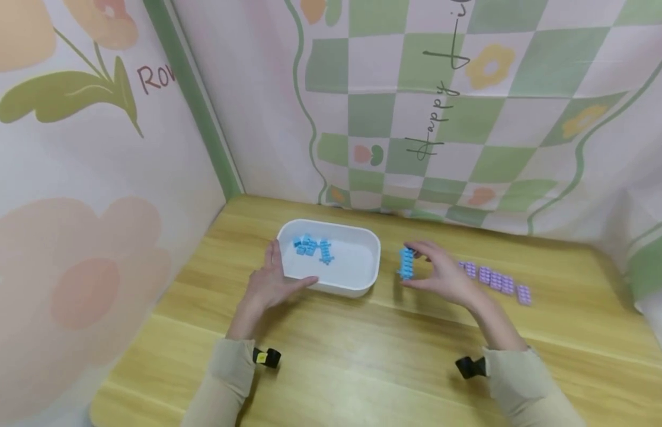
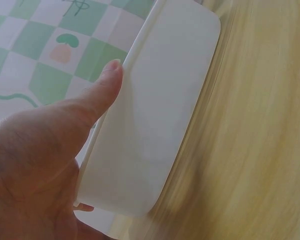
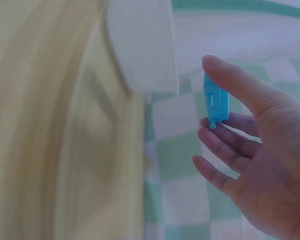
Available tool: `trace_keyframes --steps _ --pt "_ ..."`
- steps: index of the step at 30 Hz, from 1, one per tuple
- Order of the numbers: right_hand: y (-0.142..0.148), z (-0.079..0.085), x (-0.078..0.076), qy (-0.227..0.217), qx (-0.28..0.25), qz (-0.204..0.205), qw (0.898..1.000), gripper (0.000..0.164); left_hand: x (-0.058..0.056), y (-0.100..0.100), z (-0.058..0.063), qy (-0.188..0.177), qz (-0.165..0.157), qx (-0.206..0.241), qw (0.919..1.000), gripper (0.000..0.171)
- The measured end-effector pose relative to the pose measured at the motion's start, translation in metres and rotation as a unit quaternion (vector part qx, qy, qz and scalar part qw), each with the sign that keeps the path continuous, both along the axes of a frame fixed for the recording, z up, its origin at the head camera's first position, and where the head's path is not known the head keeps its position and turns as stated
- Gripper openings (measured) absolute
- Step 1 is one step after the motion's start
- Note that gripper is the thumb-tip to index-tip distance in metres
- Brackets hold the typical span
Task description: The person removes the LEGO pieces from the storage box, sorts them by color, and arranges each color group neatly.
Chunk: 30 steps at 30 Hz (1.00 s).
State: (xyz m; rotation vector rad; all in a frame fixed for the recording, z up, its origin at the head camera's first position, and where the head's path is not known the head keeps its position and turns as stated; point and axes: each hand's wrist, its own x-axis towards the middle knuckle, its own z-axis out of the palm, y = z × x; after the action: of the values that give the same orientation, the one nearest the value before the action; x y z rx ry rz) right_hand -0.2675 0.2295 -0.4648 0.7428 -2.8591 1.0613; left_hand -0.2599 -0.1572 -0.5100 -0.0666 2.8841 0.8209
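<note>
My right hand (image 1: 443, 277) pinches a light blue strip of joined toy bricks (image 1: 406, 263) between thumb and fingers, just right of the white plastic tub (image 1: 370, 279). In the right wrist view the blue strip (image 3: 216, 100) appears end-on, with a small round knob at its lower end. My left hand (image 1: 269, 284) grips the tub's near left corner, fingers along the left side and thumb on the front rim. The left wrist view shows that thumb against the white tub (image 2: 155, 100). Inside the tub lie another blue strip (image 1: 325, 251) and several small blue bricks (image 1: 306, 244).
Several purple studded bricks (image 1: 496, 280) lie in a slanting row on the wooden table (image 1: 352, 362), right of my right hand. A checked curtain (image 1: 427, 118) hangs behind the table's back edge, and a flowered cloth (image 1: 96, 267) hangs at the left.
</note>
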Motion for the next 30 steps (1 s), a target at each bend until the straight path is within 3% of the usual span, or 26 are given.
trace_keyframes --steps 7,9,10,13,21,30 --pt "0.052 -0.022 0.023 0.002 0.056 -0.028 0.998 0.085 0.003 0.000 0.000 -0.005 -0.002 0.003 1.0000 0.145" --pt "0.065 -0.031 0.025 0.011 0.072 -0.029 0.997 0.086 0.003 0.000 0.000 -0.004 -0.001 0.004 1.0000 0.145" --pt "0.076 -0.043 0.022 0.017 0.081 -0.031 0.996 0.087 0.003 -0.001 0.000 -0.003 0.000 0.003 1.0000 0.145" --pt "0.089 -0.049 0.023 0.018 0.107 -0.034 0.994 0.089 0.003 -0.003 -0.001 0.000 0.000 0.002 1.0000 0.145" --pt "0.095 -0.048 0.035 -0.012 0.125 -0.050 0.991 0.090 0.006 -0.002 -0.004 -0.001 0.001 0.005 1.0000 0.146" --pt "0.096 -0.046 0.036 0.001 0.119 -0.043 0.992 0.098 0.003 0.001 0.000 0.004 -0.004 0.000 1.0000 0.145"
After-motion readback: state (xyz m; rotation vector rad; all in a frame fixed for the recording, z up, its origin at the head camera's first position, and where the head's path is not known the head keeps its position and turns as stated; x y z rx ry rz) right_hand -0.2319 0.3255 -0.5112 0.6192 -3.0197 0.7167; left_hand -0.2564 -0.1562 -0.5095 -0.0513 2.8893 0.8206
